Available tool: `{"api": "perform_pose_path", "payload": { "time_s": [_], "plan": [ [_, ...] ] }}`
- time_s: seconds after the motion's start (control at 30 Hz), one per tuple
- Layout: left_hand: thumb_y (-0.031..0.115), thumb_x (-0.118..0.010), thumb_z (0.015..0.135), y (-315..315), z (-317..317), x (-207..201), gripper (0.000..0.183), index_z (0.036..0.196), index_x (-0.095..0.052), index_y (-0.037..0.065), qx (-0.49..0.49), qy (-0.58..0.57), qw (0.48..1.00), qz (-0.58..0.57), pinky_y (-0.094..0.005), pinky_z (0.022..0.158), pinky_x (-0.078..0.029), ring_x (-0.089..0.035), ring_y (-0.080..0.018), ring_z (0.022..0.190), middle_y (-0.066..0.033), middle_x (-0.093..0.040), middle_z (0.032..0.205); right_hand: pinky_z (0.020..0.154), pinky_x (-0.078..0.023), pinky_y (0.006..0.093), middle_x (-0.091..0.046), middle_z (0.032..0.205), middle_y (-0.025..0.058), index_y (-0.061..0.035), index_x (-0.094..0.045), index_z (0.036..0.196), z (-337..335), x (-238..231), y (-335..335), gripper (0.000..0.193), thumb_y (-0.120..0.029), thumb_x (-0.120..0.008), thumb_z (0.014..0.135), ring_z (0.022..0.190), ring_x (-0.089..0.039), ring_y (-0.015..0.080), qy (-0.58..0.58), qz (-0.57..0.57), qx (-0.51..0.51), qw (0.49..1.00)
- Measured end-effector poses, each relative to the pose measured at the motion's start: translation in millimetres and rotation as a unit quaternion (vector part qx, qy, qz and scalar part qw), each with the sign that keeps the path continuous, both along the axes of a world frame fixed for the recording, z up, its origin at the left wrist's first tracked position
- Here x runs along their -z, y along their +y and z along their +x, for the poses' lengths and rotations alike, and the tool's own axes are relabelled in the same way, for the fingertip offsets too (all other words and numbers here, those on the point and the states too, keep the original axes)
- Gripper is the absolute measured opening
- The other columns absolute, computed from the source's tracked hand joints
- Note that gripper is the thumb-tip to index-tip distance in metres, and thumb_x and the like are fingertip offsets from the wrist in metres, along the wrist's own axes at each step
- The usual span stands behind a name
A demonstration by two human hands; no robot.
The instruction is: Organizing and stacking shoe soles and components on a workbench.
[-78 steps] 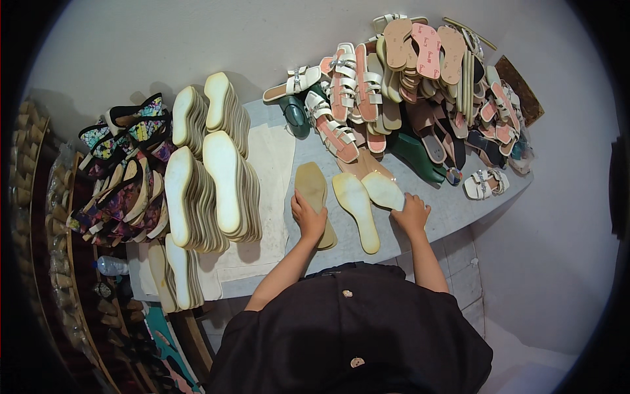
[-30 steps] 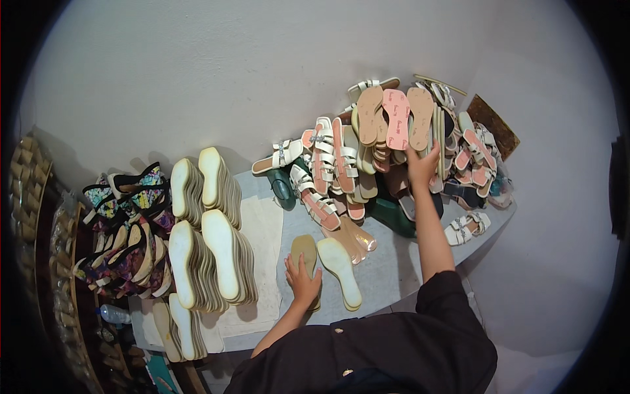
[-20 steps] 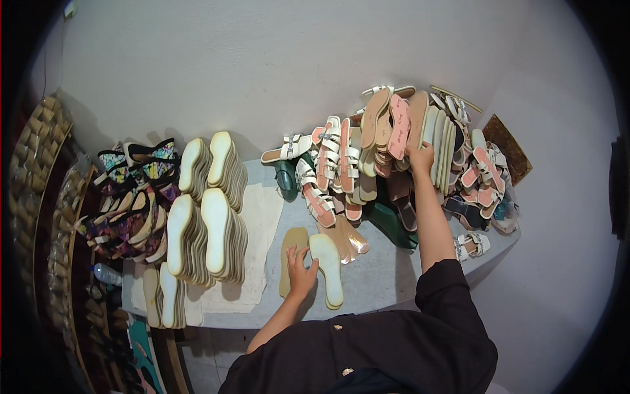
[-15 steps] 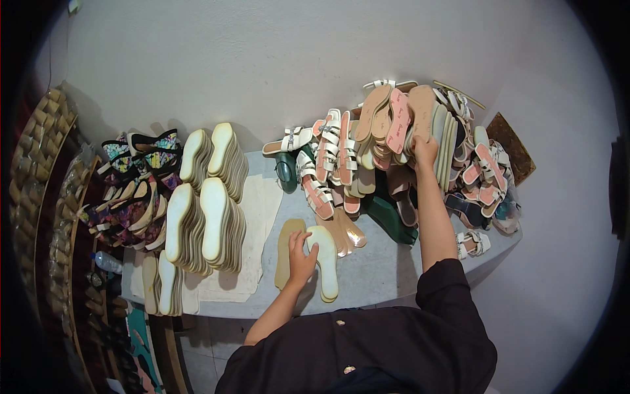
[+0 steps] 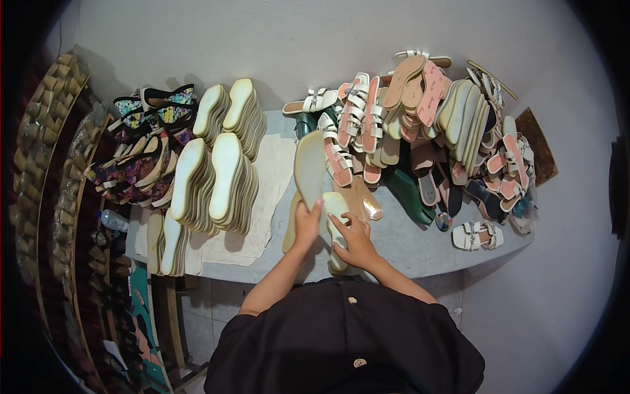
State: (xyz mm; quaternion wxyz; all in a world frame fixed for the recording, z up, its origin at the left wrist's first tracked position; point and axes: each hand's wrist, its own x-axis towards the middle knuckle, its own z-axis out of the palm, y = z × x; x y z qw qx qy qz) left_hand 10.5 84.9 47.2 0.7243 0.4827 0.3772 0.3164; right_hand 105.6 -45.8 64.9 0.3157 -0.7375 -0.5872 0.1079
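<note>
My left hand (image 5: pixel 307 225) is closed on the narrow lower part of a beige insole (image 5: pixel 310 164), tilted up above the table. My right hand (image 5: pixel 355 241) has its fingers spread and touches a pale cream insole (image 5: pixel 336 205) lying below it; part of that insole is covered by the hand. Beside them a tan insole (image 5: pixel 291 231) lies flat, partly hidden by my left hand. To the right of the raised insole rest shiny tan sole-shaped pieces (image 5: pixel 369 197).
Tall stacks of cream insoles (image 5: pixel 226 177) stand on white sheets at the left, beside patterned shoes (image 5: pixel 141 167). White strappy sandals (image 5: pixel 354 108), more insoles (image 5: pixel 459 118) and a green shoe form (image 5: pixel 410 197) crowd the right. One white sandal pair (image 5: pixel 478 235) sits near the front right edge.
My right hand has come back from the pile at the right to the cream insole. The tan insole it held there is gone from that spot. My left hand now holds up a beige insole.
</note>
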Motion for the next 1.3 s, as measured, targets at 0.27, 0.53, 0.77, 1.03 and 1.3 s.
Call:
{"api": "perform_pose_path", "payload": {
  "time_s": [0.27, 0.53, 0.77, 1.03, 1.3],
  "plan": [
    [0.021, -0.057, 0.081, 21, -73, 67, 0.045, 0.118, -0.041, 0.000, -0.004, 0.314, 0.911, 0.269, -0.0421, 0.083, -0.042, -0.058, -0.0353, 0.093, -0.0229, -0.061, 0.096, 0.092, -0.024, 0.0427, -0.045, 0.114, 0.0109, -0.0131, -0.048, 0.120, 82, -2, 9, 0.051, -0.019, -0.061, 0.070, 0.112, -0.042, 0.0261, 0.013, 0.081, 0.182, 0.980],
    [0.033, -0.067, 0.070, 15, -71, 74, 0.075, 0.126, -0.031, -0.003, 0.047, 0.462, 0.816, 0.344, -0.0463, 0.086, -0.037, -0.051, -0.0396, 0.099, -0.0235, -0.055, 0.103, 0.097, -0.021, 0.0486, -0.043, 0.122, 0.0103, -0.0155, -0.044, 0.124, 181, -90, 61, 0.063, -0.030, -0.067, 0.067, 0.118, -0.038, 0.0288, -0.109, 0.207, 0.399, 0.887],
    [0.020, -0.068, 0.065, 16, -70, 90, 0.086, 0.132, -0.022, -0.007, 0.038, 0.341, 0.881, 0.325, -0.0432, 0.096, -0.034, -0.042, -0.0380, 0.113, -0.0287, -0.041, 0.120, 0.098, -0.012, 0.0633, -0.043, 0.129, 0.0134, -0.0181, -0.038, 0.132, 236, -120, 99, 0.080, -0.051, -0.065, 0.064, 0.122, -0.035, 0.0311, -0.087, -0.008, 0.431, 0.898],
    [0.022, -0.057, 0.076, 14, -65, 105, 0.080, 0.135, -0.015, -0.010, 0.136, 0.407, 0.816, 0.387, -0.0412, 0.104, -0.026, -0.026, -0.0389, 0.129, -0.0328, -0.021, 0.138, 0.097, -0.014, 0.0634, -0.053, 0.120, 0.0143, -0.0121, -0.051, 0.121, 244, -118, 85, 0.055, -0.047, -0.052, 0.079, 0.108, -0.049, 0.0297, -0.134, 0.017, 0.433, 0.891],
    [0.028, -0.057, 0.078, 15, -65, 103, 0.077, 0.135, -0.019, -0.006, 0.116, 0.396, 0.833, 0.370, -0.0474, 0.105, -0.021, -0.024, -0.0390, 0.129, -0.0262, -0.024, 0.140, 0.084, -0.045, 0.0312, -0.058, 0.110, 0.0101, 0.0026, -0.051, 0.113, 200, -92, 27, 0.028, -0.017, -0.043, 0.094, 0.097, -0.057, 0.0194, 0.470, 0.508, 0.223, 0.687]
  ]
}}
